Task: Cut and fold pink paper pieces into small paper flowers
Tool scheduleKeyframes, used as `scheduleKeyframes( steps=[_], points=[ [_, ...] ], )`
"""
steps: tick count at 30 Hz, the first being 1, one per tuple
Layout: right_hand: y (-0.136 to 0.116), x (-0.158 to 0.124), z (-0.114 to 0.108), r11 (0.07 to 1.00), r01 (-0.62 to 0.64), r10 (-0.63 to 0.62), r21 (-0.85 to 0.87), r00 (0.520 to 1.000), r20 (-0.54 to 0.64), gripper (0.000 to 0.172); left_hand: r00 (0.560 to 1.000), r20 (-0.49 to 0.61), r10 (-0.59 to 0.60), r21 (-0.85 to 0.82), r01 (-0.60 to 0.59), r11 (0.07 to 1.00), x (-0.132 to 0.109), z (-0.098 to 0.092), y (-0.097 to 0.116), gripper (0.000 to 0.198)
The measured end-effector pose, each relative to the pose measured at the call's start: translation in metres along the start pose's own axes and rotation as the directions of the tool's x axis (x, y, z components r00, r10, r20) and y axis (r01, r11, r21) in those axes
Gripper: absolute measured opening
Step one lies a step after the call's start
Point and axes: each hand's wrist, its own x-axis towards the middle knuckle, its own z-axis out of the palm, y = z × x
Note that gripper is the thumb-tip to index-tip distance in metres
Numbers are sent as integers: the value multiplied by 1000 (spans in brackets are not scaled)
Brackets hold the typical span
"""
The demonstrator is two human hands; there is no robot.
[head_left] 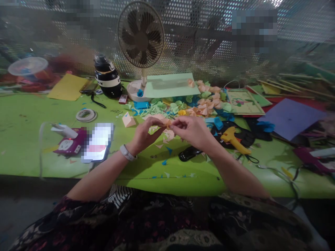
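Observation:
Between the fingertips of both hands is a small orange paper piece (168,123), partly hidden by the fingers. My left hand (149,134), with a white band on its wrist, pinches it from the left. From the other side my right hand (192,130) grips it between thumb and forefinger. Below and behind the hands lie paper scraps in peach, green and blue. A heap of peach curled paper pieces (210,103) sits beyond my right hand. Under my right wrist is a black glossy tool (188,153), perhaps a stapler, partly covered.
A yellow glue gun (233,140) lies at the right on a black cloth. At the left are a lit phone (98,143), a purple power strip (69,141) and tape rolls (86,115). Behind stand a dark bottle (108,78) and a fan (140,40) against a perforated screen.

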Motion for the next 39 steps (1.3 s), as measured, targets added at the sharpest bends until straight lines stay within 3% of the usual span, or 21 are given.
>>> scheduleKeyframes(
  steps=[20, 29, 39],
  points=[
    [0, 1, 0, 1000, 22, -22, -23, 1000, 9, 14, 999, -1, 42, 15, -42, 999, 2, 0, 3, 23],
    [3, 1, 1, 999, 27, -26, -28, 1000, 10, 16, 997, 54, 57, 61, -61, 996, 0, -1, 4, 19],
    [1, 1, -1, 999, 41, -41, -25, 999, 2, 13, 999, 6, 46, 49, -46, 998, 2, -2, 3, 23]
  ],
)
